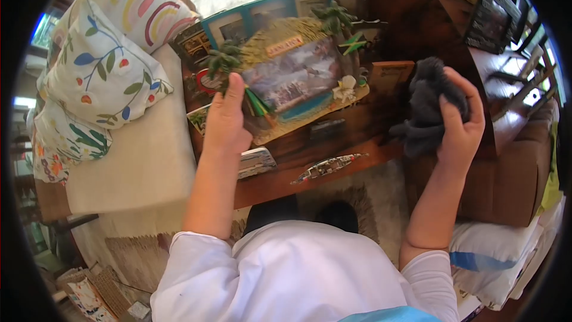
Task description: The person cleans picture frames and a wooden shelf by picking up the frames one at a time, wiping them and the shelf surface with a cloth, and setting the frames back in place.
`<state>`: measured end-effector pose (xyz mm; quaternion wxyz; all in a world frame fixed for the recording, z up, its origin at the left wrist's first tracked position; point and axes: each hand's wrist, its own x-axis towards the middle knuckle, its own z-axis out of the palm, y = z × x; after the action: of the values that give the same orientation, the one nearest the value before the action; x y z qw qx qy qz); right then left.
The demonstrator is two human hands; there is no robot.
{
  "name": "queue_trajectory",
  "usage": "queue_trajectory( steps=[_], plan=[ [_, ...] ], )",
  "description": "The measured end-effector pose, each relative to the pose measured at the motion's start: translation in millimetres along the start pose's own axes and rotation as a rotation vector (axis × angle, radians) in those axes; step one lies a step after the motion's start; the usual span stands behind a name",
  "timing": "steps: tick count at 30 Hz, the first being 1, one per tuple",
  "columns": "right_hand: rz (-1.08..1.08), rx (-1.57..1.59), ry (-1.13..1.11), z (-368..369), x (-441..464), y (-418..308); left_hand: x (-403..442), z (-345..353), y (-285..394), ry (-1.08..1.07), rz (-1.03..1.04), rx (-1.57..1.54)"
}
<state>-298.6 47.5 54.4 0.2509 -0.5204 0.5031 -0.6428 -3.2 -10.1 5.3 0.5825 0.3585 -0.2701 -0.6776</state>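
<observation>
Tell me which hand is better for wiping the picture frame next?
Probably the right hand: it holds the gray cloth, and the left hand is busy gripping the edge of the frame.

Keepsakes on a dark, glossy wooden worktop (372, 128).
A long, narrow ornament (329, 168) lies near the front edge, a pale-edged picture piece (256, 163) to its left; farther back, toward the right, sits a wooden plaque (391, 75).
</observation>
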Motion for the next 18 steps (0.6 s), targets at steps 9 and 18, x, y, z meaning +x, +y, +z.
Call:
queue_trajectory(
  steps=[9, 18],
  plan=[
    [0.181, 0.112, -0.303, 97, 77, 41, 32, -70, 56, 0.068, 0.05, 0.052],
    [0.247, -0.058, -0.421, 148, 119, 89, 62, -103, 68, 0.11, 0.017, -0.019]
  ],
)
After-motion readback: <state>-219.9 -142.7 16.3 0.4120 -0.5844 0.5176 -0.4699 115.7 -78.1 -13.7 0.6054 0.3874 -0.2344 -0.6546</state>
